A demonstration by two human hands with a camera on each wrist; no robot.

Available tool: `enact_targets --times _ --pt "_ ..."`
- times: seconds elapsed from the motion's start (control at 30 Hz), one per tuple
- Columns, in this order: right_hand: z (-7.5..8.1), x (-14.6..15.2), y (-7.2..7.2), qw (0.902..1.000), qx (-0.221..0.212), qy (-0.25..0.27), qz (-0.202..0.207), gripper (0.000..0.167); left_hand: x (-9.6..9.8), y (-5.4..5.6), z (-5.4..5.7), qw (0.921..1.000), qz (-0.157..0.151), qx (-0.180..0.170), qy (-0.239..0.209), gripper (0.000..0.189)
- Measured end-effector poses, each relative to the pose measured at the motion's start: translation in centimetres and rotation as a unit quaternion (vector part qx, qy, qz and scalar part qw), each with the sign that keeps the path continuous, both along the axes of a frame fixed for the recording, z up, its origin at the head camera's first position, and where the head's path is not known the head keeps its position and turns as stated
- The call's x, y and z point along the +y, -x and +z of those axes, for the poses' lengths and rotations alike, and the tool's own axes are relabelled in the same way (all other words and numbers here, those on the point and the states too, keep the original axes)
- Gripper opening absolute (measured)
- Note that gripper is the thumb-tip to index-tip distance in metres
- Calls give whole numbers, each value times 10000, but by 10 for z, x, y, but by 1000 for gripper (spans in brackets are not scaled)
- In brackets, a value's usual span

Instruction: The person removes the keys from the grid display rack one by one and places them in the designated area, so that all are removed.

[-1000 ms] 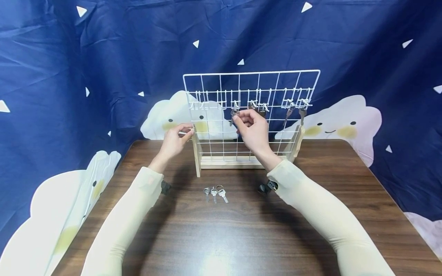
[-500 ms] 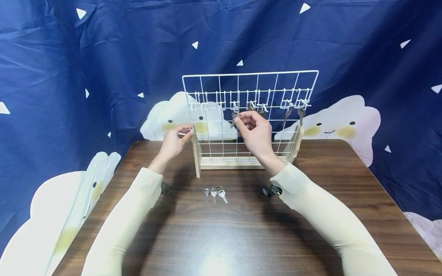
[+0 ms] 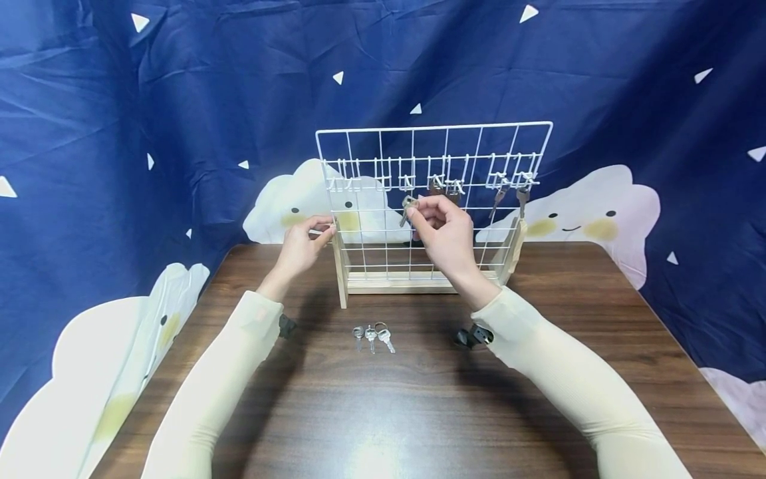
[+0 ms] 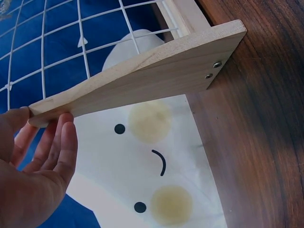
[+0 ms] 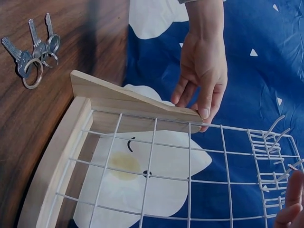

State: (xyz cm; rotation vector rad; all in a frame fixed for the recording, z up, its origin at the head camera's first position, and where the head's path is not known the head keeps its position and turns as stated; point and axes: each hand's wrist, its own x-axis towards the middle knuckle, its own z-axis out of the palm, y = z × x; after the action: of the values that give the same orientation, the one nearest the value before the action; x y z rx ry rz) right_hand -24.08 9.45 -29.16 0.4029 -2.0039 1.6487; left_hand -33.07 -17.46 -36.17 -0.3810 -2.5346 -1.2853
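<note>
The rack [image 3: 383, 286] pairs white wire with pale wood. Behind it, deep-blue cloth [image 3: 287, 86] carries white triangles [image 3: 415, 108] and whitish, yellow-cheeked clouds [image 3: 311, 199]; beneath, a dark-streaked brown surface [image 3: 335, 399]; in front, silvery keys [image 3: 370, 335].

Your head view is bright; white glare sits on the near bench [image 3: 431, 406], and soft shadows fall inward of your sleeves [image 3: 215, 366]. The key [image 3: 409, 202] in your right fingers [image 3: 434, 201] looks soft-edged. Both wrist views are dimmer.
</note>
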Motion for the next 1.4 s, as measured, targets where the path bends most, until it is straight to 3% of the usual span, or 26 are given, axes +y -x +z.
enact_targets --times 0.4,0.63,1.13,1.4 --pt "-10 7 -5 9986 -466 -30 256 17 1 0 1 10000 5 -11 34 30" --pt "-43 16 14 9969 -670 53 401 23 1 -1 1 10000 -17 19 43 30" --pt "-65 21 2 9900 -1286 -356 452 20 2 -1 1 10000 -29 -44 48 31" --pt "-88 26 4 9853 -1526 -503 587 22 0 -1 2 10000 -51 3 57 32"
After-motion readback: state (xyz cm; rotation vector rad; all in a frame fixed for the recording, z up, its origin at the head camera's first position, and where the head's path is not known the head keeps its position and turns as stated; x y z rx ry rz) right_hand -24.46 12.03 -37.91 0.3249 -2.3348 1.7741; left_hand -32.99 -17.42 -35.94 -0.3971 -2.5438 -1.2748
